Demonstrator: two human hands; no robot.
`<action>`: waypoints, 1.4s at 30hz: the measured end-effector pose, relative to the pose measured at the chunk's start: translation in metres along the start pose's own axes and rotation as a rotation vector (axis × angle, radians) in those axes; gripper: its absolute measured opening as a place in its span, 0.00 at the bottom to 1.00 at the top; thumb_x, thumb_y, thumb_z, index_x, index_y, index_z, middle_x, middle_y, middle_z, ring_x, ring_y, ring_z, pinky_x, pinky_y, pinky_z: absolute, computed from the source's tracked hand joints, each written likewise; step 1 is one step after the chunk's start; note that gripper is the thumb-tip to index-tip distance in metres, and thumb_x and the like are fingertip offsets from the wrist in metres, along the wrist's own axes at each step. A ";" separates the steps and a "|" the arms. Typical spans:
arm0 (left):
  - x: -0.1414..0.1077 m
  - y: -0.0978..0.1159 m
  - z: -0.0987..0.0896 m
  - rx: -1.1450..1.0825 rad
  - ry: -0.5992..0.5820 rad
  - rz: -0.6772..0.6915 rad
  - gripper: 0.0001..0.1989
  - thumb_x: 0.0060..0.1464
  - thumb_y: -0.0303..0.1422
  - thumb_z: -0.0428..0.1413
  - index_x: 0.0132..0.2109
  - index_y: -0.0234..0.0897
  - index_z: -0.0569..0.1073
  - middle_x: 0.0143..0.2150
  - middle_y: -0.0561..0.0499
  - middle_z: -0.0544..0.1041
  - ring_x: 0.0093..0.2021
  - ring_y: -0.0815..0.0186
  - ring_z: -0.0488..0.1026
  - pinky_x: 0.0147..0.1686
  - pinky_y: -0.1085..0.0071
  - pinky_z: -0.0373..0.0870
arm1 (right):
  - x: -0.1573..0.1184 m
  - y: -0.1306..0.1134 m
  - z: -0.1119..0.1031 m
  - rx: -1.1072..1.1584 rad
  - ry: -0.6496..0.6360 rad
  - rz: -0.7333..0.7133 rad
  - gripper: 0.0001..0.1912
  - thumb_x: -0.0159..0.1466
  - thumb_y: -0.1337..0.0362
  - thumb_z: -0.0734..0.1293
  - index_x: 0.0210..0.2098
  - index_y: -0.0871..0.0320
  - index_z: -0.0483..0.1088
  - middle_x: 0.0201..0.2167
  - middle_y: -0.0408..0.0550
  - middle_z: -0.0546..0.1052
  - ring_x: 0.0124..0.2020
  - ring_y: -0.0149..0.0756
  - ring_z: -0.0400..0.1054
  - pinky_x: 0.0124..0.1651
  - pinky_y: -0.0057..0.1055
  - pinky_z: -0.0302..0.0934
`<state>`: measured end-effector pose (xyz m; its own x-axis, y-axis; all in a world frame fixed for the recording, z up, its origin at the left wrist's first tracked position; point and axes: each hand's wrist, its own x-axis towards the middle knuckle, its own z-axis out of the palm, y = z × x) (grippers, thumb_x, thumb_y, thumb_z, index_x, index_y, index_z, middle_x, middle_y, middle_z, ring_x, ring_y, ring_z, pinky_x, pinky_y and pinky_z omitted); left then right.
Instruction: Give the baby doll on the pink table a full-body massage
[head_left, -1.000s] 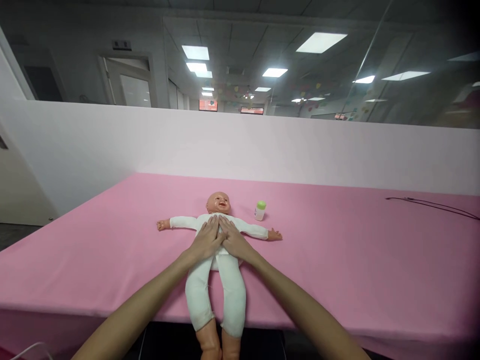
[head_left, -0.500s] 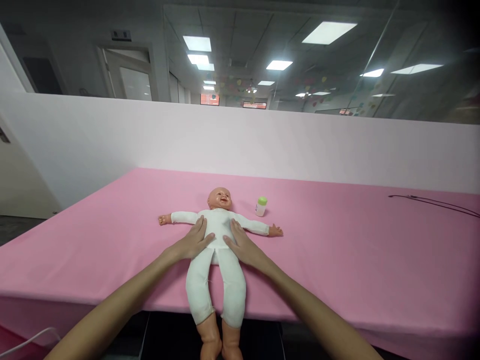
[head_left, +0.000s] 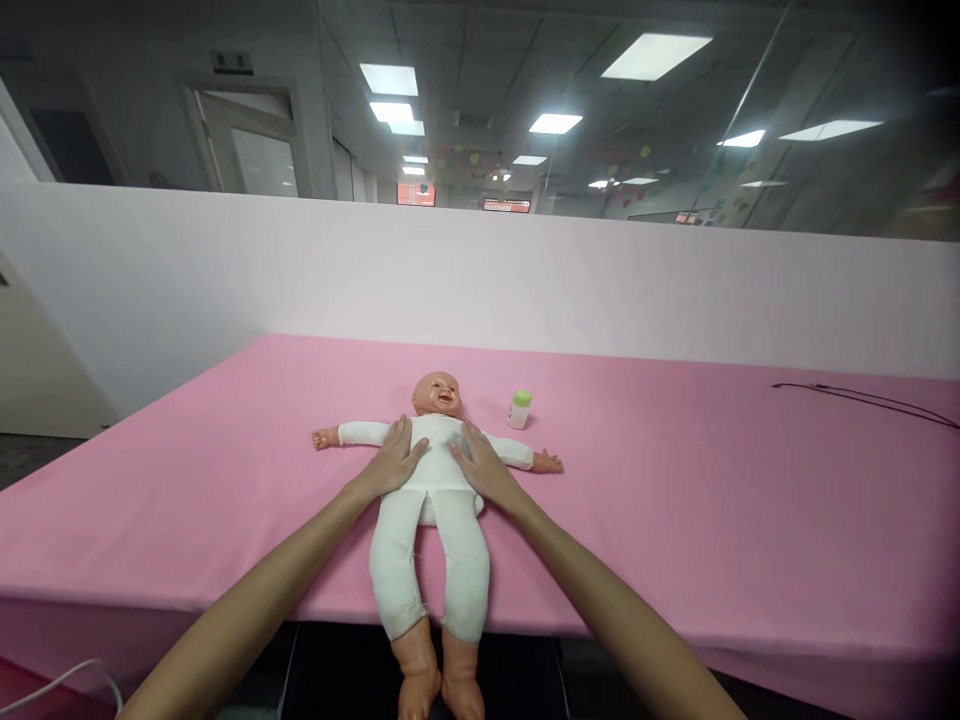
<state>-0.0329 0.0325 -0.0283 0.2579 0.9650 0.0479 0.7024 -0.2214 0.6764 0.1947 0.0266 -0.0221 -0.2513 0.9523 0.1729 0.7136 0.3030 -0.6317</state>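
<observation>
A baby doll with a white cloth body lies on its back, arms spread, its feet hanging past the table's front edge. My left hand rests flat on the left side of its chest, fingers stretched toward the shoulder. On the other side of the chest lies my right hand, also flat, thumb apart from the fingers. Both hands touch the doll without gripping it. Beside the doll's head, to the right, stands a small clear bottle with a green lid.
Pink cloth covers the table. A thin black cable lies at the far right. Behind the table rises a white low wall with glass above it. A dark seat is below the front edge, and a white cord hangs at lower left.
Both hands have slid a little up the doll's chest toward its shoulders. The doll and the bottle stay in place; the view has shifted slightly.
</observation>
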 end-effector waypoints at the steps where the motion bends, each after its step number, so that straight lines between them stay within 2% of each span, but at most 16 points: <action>1: -0.007 -0.002 -0.003 -0.003 -0.028 -0.007 0.51 0.68 0.62 0.35 0.79 0.23 0.36 0.81 0.35 0.28 0.80 0.52 0.26 0.77 0.54 0.32 | -0.007 0.000 -0.002 0.012 -0.016 0.002 0.45 0.75 0.40 0.53 0.78 0.66 0.47 0.79 0.61 0.47 0.80 0.52 0.39 0.80 0.52 0.33; 4: -0.035 -0.001 -0.011 0.014 -0.108 0.002 0.52 0.67 0.64 0.37 0.80 0.27 0.36 0.80 0.37 0.28 0.80 0.52 0.26 0.77 0.52 0.33 | -0.032 -0.005 -0.007 0.063 -0.081 -0.006 0.46 0.74 0.37 0.54 0.79 0.61 0.44 0.80 0.57 0.43 0.81 0.52 0.35 0.80 0.51 0.33; 8: -0.058 0.018 -0.010 0.059 -0.177 0.083 0.49 0.68 0.63 0.36 0.80 0.30 0.40 0.81 0.42 0.30 0.80 0.53 0.27 0.78 0.53 0.35 | -0.046 -0.019 -0.007 0.057 -0.195 -0.116 0.45 0.74 0.38 0.54 0.80 0.60 0.44 0.80 0.54 0.40 0.81 0.51 0.32 0.81 0.52 0.31; 10: -0.054 0.030 -0.003 0.080 -0.157 0.166 0.47 0.69 0.62 0.35 0.80 0.31 0.42 0.81 0.43 0.32 0.80 0.54 0.27 0.77 0.53 0.35 | -0.038 -0.024 -0.004 0.037 -0.235 -0.192 0.42 0.76 0.42 0.55 0.79 0.60 0.45 0.80 0.53 0.41 0.81 0.50 0.33 0.81 0.52 0.32; 13: -0.031 0.040 0.007 0.089 -0.088 0.223 0.44 0.71 0.58 0.35 0.80 0.32 0.45 0.81 0.42 0.37 0.81 0.55 0.32 0.77 0.53 0.34 | -0.015 -0.023 0.001 0.016 -0.218 -0.259 0.38 0.76 0.48 0.55 0.79 0.58 0.46 0.80 0.52 0.45 0.81 0.47 0.37 0.81 0.51 0.33; 17: 0.000 0.026 0.008 0.078 -0.001 0.166 0.44 0.71 0.57 0.34 0.79 0.30 0.47 0.81 0.41 0.38 0.81 0.54 0.32 0.77 0.51 0.34 | 0.005 -0.008 0.000 -0.012 -0.070 -0.143 0.40 0.76 0.44 0.52 0.78 0.64 0.49 0.79 0.57 0.49 0.80 0.47 0.41 0.80 0.49 0.36; 20: -0.003 0.002 0.001 0.014 -0.006 0.069 0.48 0.69 0.60 0.35 0.80 0.27 0.41 0.81 0.39 0.32 0.80 0.52 0.27 0.77 0.50 0.34 | -0.004 0.006 -0.005 -0.003 -0.036 -0.042 0.44 0.75 0.41 0.52 0.78 0.67 0.48 0.79 0.60 0.48 0.80 0.47 0.40 0.80 0.49 0.36; 23: -0.026 -0.011 -0.005 -0.041 -0.078 0.019 0.50 0.68 0.63 0.37 0.80 0.32 0.37 0.80 0.42 0.27 0.80 0.52 0.26 0.77 0.51 0.37 | -0.029 0.009 -0.010 0.028 -0.104 -0.051 0.45 0.75 0.38 0.53 0.79 0.62 0.45 0.80 0.55 0.44 0.81 0.47 0.37 0.81 0.49 0.34; 27: -0.046 0.002 -0.006 -0.010 -0.154 0.095 0.47 0.69 0.62 0.36 0.81 0.36 0.42 0.81 0.45 0.29 0.80 0.53 0.27 0.77 0.52 0.37 | -0.047 -0.010 -0.012 0.027 -0.229 -0.227 0.41 0.77 0.40 0.50 0.79 0.57 0.47 0.80 0.49 0.44 0.81 0.45 0.37 0.81 0.48 0.34; 29: -0.039 0.016 -0.001 0.026 -0.151 0.198 0.43 0.71 0.59 0.34 0.80 0.36 0.46 0.81 0.46 0.34 0.80 0.55 0.29 0.77 0.52 0.35 | -0.038 -0.019 -0.010 0.012 -0.250 -0.302 0.40 0.77 0.41 0.50 0.79 0.58 0.48 0.80 0.50 0.46 0.80 0.46 0.40 0.81 0.48 0.36; 31: -0.022 0.027 0.004 0.070 -0.083 0.238 0.40 0.72 0.55 0.32 0.79 0.35 0.49 0.82 0.44 0.39 0.81 0.56 0.33 0.77 0.51 0.35 | -0.022 -0.024 -0.007 -0.012 -0.204 -0.326 0.40 0.76 0.40 0.51 0.78 0.58 0.50 0.79 0.52 0.50 0.80 0.46 0.43 0.80 0.48 0.39; 34: 0.001 0.029 0.006 0.097 0.042 0.161 0.38 0.73 0.51 0.33 0.78 0.32 0.53 0.81 0.42 0.44 0.81 0.54 0.37 0.77 0.49 0.36 | -0.001 -0.017 -0.006 -0.066 -0.075 -0.274 0.40 0.76 0.41 0.52 0.76 0.61 0.56 0.77 0.57 0.57 0.78 0.49 0.50 0.79 0.49 0.43; 36: 0.001 0.023 0.002 0.067 0.055 0.098 0.38 0.72 0.51 0.36 0.78 0.30 0.52 0.81 0.42 0.44 0.81 0.52 0.35 0.77 0.50 0.37 | 0.003 -0.007 -0.012 -0.108 -0.021 -0.230 0.37 0.76 0.43 0.54 0.74 0.62 0.60 0.75 0.59 0.61 0.76 0.50 0.53 0.78 0.49 0.46; 39: -0.036 0.015 -0.010 0.001 0.022 0.036 0.40 0.71 0.53 0.41 0.78 0.30 0.55 0.81 0.40 0.44 0.81 0.50 0.40 0.77 0.51 0.43 | -0.005 0.015 -0.030 -0.193 0.035 -0.177 0.30 0.76 0.49 0.57 0.69 0.60 0.67 0.71 0.59 0.68 0.72 0.51 0.61 0.74 0.48 0.53; 41: -0.080 0.016 -0.015 -0.018 0.069 0.068 0.35 0.70 0.54 0.46 0.72 0.36 0.68 0.79 0.40 0.54 0.78 0.48 0.51 0.74 0.50 0.53 | -0.012 0.030 -0.047 -0.287 0.112 -0.097 0.25 0.76 0.54 0.57 0.63 0.61 0.73 0.65 0.60 0.73 0.67 0.52 0.67 0.70 0.47 0.58; 42: -0.105 0.018 -0.016 -0.019 0.131 0.118 0.30 0.70 0.53 0.48 0.65 0.40 0.76 0.76 0.41 0.62 0.76 0.47 0.58 0.72 0.51 0.60 | -0.016 0.038 -0.055 -0.343 0.154 -0.033 0.24 0.77 0.56 0.56 0.60 0.62 0.75 0.62 0.62 0.76 0.64 0.53 0.69 0.67 0.47 0.60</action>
<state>-0.0578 -0.0709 -0.0098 0.2480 0.9430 0.2221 0.6597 -0.3323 0.6741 0.2615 0.0249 -0.0070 -0.1951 0.9280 0.3174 0.8908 0.3031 -0.3385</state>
